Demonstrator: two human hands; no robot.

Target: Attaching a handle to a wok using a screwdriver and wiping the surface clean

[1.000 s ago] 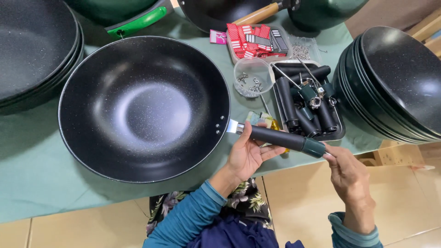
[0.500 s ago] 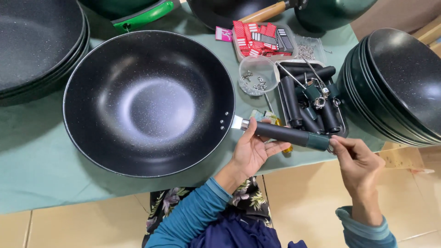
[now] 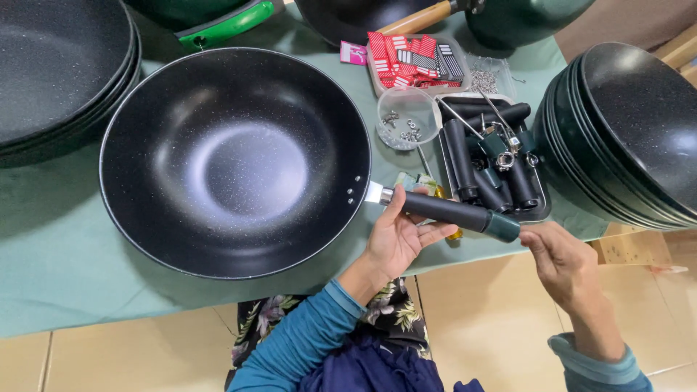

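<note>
A large black speckled wok [image 3: 232, 160] lies on the green-covered table [image 3: 58, 268]. Its black handle [image 3: 450, 213] with a dark green end cap sticks out to the right. My left hand [image 3: 399, 236] cups the handle from below near the metal bracket. My right hand [image 3: 563, 265] pinches the green end of the handle with its fingertips. Whether a small part sits between those fingers is hidden.
A black tray [image 3: 541, 210] holds several loose black handles and metal fittings. Beside it stand a clear cup of small screws [image 3: 406, 127] and a box of red packets [image 3: 414, 58]. Stacks of black woks sit at the right [image 3: 632, 131] and far left [image 3: 51, 72].
The view has drifted slightly, so the wok appears further right. Both hands stay on the handle, and the right hand has shifted a little at its end.
</note>
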